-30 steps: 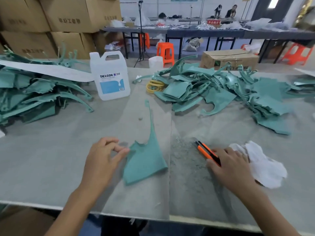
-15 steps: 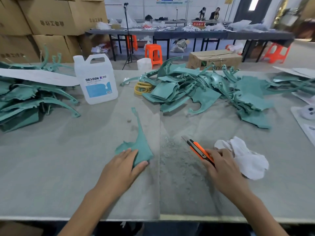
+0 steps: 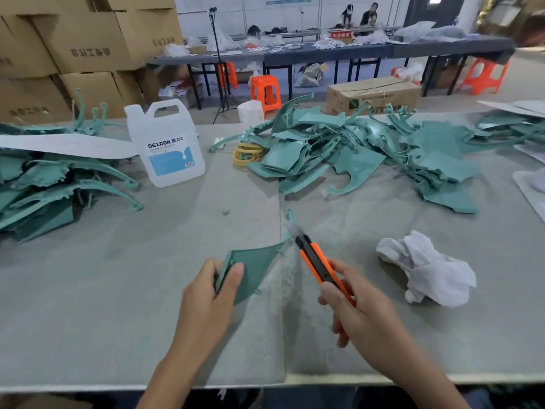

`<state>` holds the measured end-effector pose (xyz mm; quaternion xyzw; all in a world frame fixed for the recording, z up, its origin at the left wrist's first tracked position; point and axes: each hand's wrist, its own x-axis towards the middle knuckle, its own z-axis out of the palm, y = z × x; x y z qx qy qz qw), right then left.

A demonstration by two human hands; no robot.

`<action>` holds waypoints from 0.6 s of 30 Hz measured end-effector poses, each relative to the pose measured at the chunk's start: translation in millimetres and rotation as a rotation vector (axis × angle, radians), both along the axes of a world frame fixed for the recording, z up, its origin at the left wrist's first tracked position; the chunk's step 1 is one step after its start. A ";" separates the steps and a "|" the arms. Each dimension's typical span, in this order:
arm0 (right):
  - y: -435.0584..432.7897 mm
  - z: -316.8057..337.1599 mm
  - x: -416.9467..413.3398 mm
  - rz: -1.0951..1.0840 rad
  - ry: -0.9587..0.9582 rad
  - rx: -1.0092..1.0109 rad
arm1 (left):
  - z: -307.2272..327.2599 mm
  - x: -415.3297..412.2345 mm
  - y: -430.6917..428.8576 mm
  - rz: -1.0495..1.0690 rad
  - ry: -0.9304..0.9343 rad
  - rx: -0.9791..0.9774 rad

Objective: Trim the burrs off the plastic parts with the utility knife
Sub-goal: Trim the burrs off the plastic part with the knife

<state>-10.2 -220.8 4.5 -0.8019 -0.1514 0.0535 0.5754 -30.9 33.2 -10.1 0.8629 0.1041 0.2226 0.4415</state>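
Note:
My left hand (image 3: 208, 299) grips a teal plastic part (image 3: 256, 267) by its wide end, thumb on top, lifted off the grey table (image 3: 118, 290). The part's thin curved tip points away from me. My right hand (image 3: 362, 317) holds an orange and black utility knife (image 3: 320, 267). Its blurred blade end lies against the part's narrow neck. A pile of teal parts (image 3: 368, 154) lies at the back right, and another pile of teal parts (image 3: 44, 184) at the left.
A white DEXCON jug (image 3: 168, 146) stands at the back left. A crumpled white cloth (image 3: 427, 270) lies right of the knife. Yellow rings (image 3: 247, 153) sit by the right pile. Plastic shavings dust the table in front of me. Cardboard boxes (image 3: 73, 39) stand behind.
My left hand has picked the teal part up off the table and turned it. My right hand has lifted the knife and brought its blade to the part's narrow end.

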 end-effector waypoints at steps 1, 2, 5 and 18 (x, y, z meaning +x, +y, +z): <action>5.4 2.7 -3.4 0.016 0.003 0.003 | 1.5 1.2 0.9 -0.041 0.020 -0.036; 10.6 6.0 -6.9 0.032 0.000 0.002 | 1.0 1.9 1.4 -0.097 0.053 -0.075; 20.6 15.7 -18.3 0.086 -0.049 -0.041 | -5.8 0.0 3.6 -0.194 0.159 -0.170; 28.0 35.2 -30.9 0.168 -0.266 -0.255 | 16.0 -7.2 1.7 -0.144 0.185 0.127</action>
